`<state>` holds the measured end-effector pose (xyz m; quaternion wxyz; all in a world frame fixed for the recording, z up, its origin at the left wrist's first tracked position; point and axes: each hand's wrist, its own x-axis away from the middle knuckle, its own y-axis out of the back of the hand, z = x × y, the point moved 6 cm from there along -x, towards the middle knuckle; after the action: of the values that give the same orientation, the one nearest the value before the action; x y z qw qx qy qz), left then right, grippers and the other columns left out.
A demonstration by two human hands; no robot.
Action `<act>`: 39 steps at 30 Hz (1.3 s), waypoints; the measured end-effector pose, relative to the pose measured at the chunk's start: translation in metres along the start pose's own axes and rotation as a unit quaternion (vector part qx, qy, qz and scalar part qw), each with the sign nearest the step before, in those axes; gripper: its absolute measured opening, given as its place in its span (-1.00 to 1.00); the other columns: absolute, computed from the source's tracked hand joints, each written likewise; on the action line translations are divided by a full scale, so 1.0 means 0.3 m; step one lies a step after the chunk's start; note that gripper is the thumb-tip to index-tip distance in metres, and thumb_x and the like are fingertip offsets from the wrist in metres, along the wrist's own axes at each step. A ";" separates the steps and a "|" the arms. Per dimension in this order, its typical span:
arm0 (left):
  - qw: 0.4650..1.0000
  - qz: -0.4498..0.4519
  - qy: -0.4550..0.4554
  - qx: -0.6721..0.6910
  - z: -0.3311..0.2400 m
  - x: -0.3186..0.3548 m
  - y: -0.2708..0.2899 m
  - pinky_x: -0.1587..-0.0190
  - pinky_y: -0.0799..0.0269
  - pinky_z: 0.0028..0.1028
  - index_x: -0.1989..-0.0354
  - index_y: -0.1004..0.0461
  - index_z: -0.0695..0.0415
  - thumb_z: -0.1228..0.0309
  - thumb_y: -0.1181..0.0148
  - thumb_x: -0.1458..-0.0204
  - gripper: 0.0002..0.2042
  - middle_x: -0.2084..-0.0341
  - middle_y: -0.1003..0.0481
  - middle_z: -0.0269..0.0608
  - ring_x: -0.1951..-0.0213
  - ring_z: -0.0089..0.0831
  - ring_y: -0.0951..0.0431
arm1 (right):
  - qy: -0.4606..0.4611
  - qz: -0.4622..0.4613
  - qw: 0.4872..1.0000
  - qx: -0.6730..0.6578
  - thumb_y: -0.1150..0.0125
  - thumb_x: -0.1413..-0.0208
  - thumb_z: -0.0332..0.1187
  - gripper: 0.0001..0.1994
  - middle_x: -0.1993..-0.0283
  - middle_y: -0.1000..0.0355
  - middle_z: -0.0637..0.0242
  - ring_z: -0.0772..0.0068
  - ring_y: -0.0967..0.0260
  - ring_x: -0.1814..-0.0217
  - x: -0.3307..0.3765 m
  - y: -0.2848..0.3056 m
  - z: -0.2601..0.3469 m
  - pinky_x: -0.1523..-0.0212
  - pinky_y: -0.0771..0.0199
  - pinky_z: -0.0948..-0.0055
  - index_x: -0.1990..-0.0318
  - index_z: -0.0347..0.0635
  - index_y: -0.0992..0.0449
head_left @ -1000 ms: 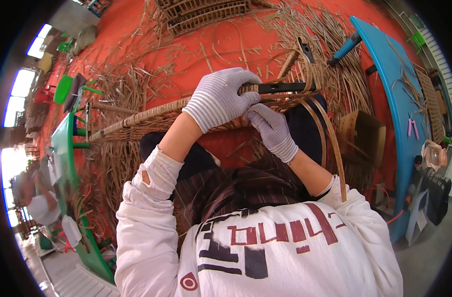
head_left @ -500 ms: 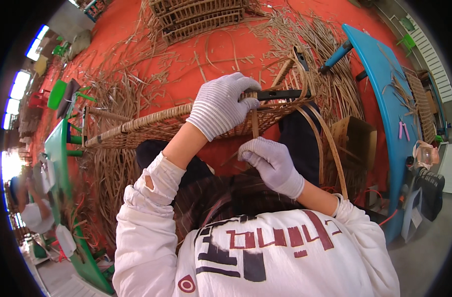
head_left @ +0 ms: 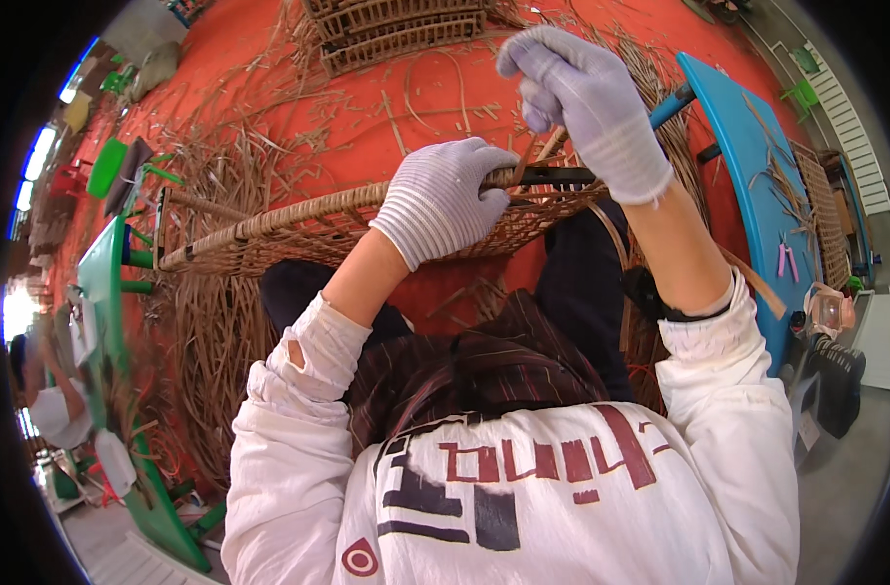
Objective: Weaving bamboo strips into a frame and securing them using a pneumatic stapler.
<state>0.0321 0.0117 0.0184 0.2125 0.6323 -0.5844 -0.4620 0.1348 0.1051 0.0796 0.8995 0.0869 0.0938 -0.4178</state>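
Observation:
A long woven rattan-like frame lies across my lap, its rim wrapped in tan strip and its lower side an open lattice. Toward the right end, a stretch of bare black bar shows where the wrapping stops. My left hand, in a striped white glove, is closed around the rim just left of that bar, thumb on the near side. Above the far side of the rim, my gloved right hand is raised with its fingers curled together. A flat brown strip runs from the rim up to those fingers.
A blue table with pliers stands at my right, a green table at my left. Loose strips lie heaped on the red floor. Stacked woven frames stand ahead. Another person is at far left.
My right hand has risen from below the rim, near my lap, to above its far side, bringing the strip upward. My left hand keeps its hold on the rim.

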 end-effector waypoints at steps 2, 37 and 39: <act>1.000 -0.017 -0.002 -0.015 -0.009 0.008 -0.007 0.16 -0.48 -0.21 0.20 -0.57 0.11 0.33 -0.29 0.09 -0.74 0.33 -0.56 -0.10 0.23 -0.06 -0.57 | -0.023 -0.018 0.999 -0.012 -0.03 -0.36 -0.30 -0.77 0.63 -0.14 0.55 0.71 -0.03 0.63 -0.088 0.016 -0.067 0.55 -0.22 0.58 0.25 -0.28 -0.52; 0.995 -0.015 0.076 -0.063 -0.034 -0.016 -0.042 0.19 -0.45 -0.19 0.18 -0.64 0.01 0.14 -0.32 0.00 -0.72 0.40 -0.56 -0.23 0.33 -0.13 -0.58 | 0.007 -0.032 0.964 0.266 -0.16 -0.20 -0.41 -0.80 0.23 -0.54 -0.05 -0.01 -0.53 0.19 0.372 0.042 -0.135 0.18 -0.50 0.23 0.11 -0.34 -0.53; 0.994 0.004 0.088 -0.063 -0.030 -0.021 -0.042 0.19 -0.46 -0.19 0.18 -0.64 0.01 0.14 -0.32 0.00 -0.71 0.41 -0.56 -0.23 0.33 -0.12 -0.58 | -0.067 -0.062 0.961 0.262 -0.13 -0.22 -0.41 -0.75 0.27 -0.53 -0.07 0.01 -0.53 0.23 0.403 0.033 -0.204 0.23 -0.48 0.21 0.01 -0.33 -0.49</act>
<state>0.0472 0.0180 0.0148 0.3044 0.6538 -0.5356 -0.4394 0.2132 0.0369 -0.0079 0.8217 0.2857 -0.0740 -0.4876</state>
